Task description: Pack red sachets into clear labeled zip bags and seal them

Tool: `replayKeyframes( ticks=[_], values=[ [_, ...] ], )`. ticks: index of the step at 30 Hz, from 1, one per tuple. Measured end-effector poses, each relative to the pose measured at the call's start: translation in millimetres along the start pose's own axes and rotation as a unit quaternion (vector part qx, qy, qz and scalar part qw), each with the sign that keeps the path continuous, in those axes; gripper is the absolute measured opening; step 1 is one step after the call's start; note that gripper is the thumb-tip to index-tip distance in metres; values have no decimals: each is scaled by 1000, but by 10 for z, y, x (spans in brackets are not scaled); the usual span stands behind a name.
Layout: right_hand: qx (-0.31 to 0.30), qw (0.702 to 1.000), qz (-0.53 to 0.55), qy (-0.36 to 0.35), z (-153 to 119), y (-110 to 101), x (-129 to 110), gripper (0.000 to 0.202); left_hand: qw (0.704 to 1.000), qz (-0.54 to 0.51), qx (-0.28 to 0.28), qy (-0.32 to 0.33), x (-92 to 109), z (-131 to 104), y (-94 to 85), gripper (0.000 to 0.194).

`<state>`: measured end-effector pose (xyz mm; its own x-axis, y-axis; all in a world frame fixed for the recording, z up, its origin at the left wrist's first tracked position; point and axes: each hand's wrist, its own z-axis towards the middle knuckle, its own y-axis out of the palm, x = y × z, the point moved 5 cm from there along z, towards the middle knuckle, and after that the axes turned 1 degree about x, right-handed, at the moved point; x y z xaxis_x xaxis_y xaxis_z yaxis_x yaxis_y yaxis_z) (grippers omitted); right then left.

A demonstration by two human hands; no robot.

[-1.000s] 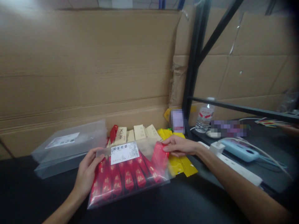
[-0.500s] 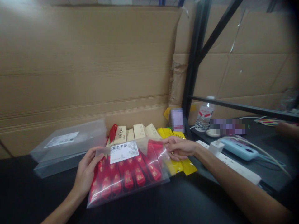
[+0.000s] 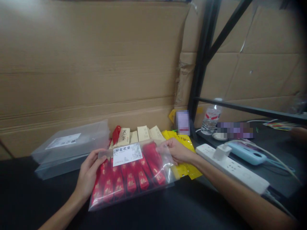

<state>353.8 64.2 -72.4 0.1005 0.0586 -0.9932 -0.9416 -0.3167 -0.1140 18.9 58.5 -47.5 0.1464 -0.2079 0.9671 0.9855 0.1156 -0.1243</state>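
A clear plastic bag [image 3: 165,179] with a white printed label [image 3: 127,155] lies tilted between my two hands. Inside it, several red packets [image 3: 131,183] with gold writing stand side by side. My left hand [image 3: 90,171] is closed on the bag's left edge, thumb on top. At the upper right, my right hand [image 3: 176,151] pinches the bag near its top edge, close to the rightmost red packet. Yellow packets [image 3: 192,171] lie behind and partly under my right hand. Just beyond the bag are cream-coloured packets [image 3: 144,133] and another red packet [image 3: 116,134].
Empty-looking clear plastic bags [image 3: 72,137] with a label are stacked at the left. On the right are a white power strip [image 3: 236,169], a light blue device [image 3: 248,153], cables and a water bottle [image 3: 211,118]. A black metal frame [image 3: 200,73] rises before the cardboard wall [image 3: 96,57].
My right hand has shifted slightly left along the bag's top, and its fingers have drawn together. The rightmost red packet sits a little further left. My left hand keeps its hold.
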Motion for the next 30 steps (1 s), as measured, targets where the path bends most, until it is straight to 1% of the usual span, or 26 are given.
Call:
replayKeyframes(
  ticks=[2,4,6,8,15,17,19,21,23,25,26,27,28,29,30],
  values=[
    [5,1000,-7,7,-29,28,-18,40,1000,0,1,2,19,-8,7,40],
    [-32,999,-33,16,-67,63,-37,36,1000,1,3,4,43,-17,18,40],
    [-84,995,-55,21,-103,92,-59,37,1000,1,5,3,62,-24,30,41],
    [-108,993,-54,16,-122,93,-88,38,1000,0,7,1,71,-28,38,42],
    [-116,993,-16,30,-75,94,-79,37,1000,-2,12,-7,72,-35,26,43],
    [-97,994,-28,31,-60,45,-79,37,1000,-5,11,-7,70,-37,22,42],
    [-57,996,-64,26,-53,-67,-103,38,1000,-7,10,-8,64,-38,22,42],
    [14,994,-110,-1,-49,-237,-171,37,1000,-10,8,-10,51,-38,26,42],
    [105,982,-148,-51,-48,-414,-279,37,1000,-15,5,-12,35,-38,29,41],
    [171,967,-165,-93,-27,-500,-383,36,1000,-20,0,-12,21,-38,29,41],
    [188,961,-171,-105,1,-491,-429,36,1000,-22,-2,-11,15,-38,27,41],
    [191,958,-182,-115,44,-440,-477,35,1000,-23,-4,-10,10,-38,25,41],
    [191,953,-199,-126,97,-358,-535,33,1000,-25,-6,-8,6,-38,21,41],
    [196,938,-242,-154,150,-249,-624,32,1000,-25,-7,-6,2,-37,18,40],
    [175,920,-296,-185,214,-95,-722,28,1000,-26,-7,-4,-1,-35,15,40]
  ],
)
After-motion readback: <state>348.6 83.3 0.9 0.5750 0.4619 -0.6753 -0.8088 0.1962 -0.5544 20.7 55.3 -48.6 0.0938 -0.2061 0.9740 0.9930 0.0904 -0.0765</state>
